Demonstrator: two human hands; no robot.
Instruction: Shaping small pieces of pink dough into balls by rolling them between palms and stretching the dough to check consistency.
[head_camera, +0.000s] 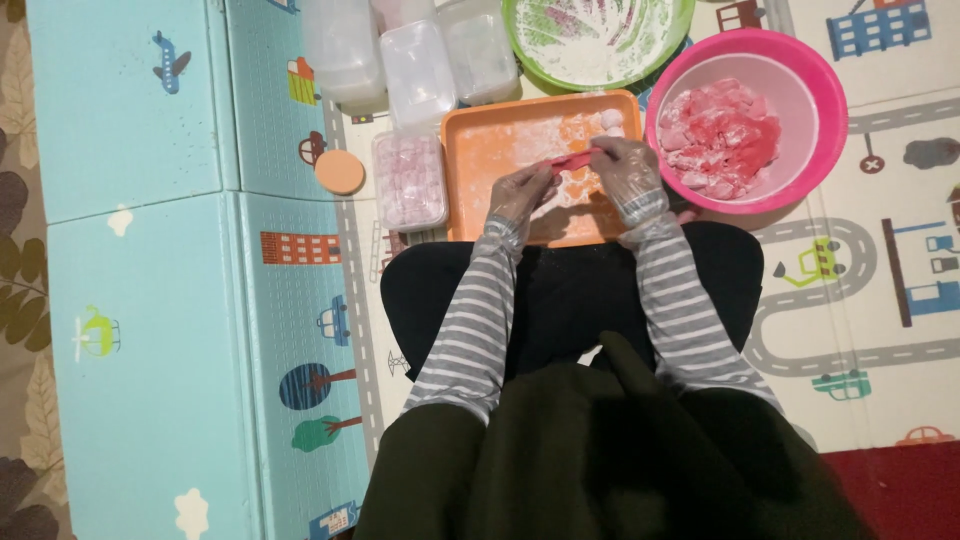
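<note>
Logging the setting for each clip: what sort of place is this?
Probably a home floor, used for making sweets: a children's play mat printed with roads and buildings lies underfoot, and a floured orange tray and a pink bowl of pink pieces sit directly on it.

Tray (470, 200): orange, dusted white. Strip (572, 160) held between the hands: pink-red. Bowl (830, 110): bright pink, its pieces (720, 140) red and pale pink. Second bowl (600, 75): green rim, white-smeared inside. Sleeves (690, 320): grey-white stripes. Play mat (140, 250): light blue with cartoon vehicles, trees.
</note>
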